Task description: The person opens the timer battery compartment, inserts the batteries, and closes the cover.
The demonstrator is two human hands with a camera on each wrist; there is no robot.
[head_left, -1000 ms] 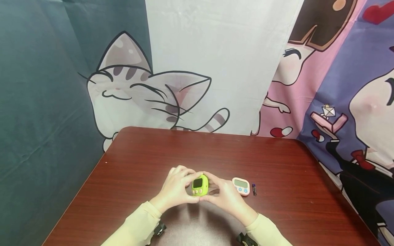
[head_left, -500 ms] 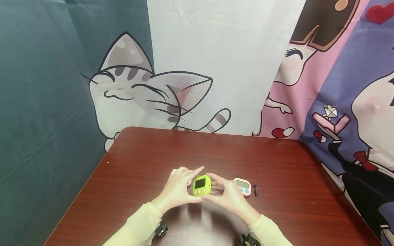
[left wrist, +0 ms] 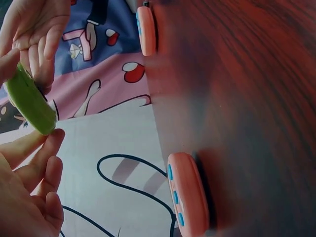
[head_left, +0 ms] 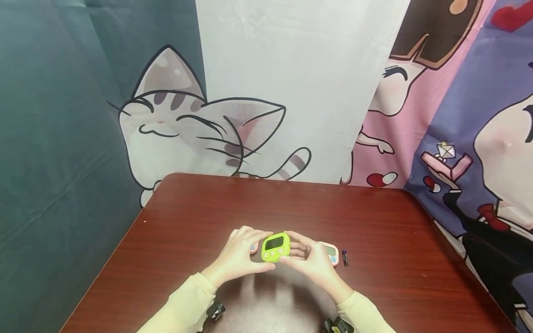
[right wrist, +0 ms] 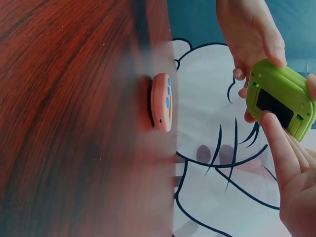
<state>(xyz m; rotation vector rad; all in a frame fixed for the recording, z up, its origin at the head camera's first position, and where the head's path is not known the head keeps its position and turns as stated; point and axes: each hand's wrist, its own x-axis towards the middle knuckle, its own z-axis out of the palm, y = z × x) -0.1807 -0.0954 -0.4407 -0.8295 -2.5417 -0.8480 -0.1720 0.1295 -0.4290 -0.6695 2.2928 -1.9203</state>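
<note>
In the head view I hold a lime-green digital timer (head_left: 275, 247) up between both hands, its dark screen and row of buttons facing me. My left hand (head_left: 239, 252) pinches its left side, thumb low and index finger along the top. At the other side, my right hand (head_left: 310, 259) grips it with thumb below and index finger above. The right wrist view shows the back of the green timer (right wrist: 281, 96), with a dark rectangle in it and a right fingertip resting there. Fingers of the left hand (left wrist: 32, 182) meet the timer's end in the left wrist view.
A pale pink timer (head_left: 331, 252) lies on the brown table (head_left: 200, 203), partly behind the right hand. Another pink timer (head_left: 253, 248) is mostly hidden by the left hand. Farther right is a small dark cylinder (head_left: 344, 258) with a blue end. Cartoon-printed cloths (head_left: 291, 69) hang behind the table.
The green timer has turned so that its screen face shows wider, and it has shifted slightly right. More of the pink timer behind the left hand now shows.
</note>
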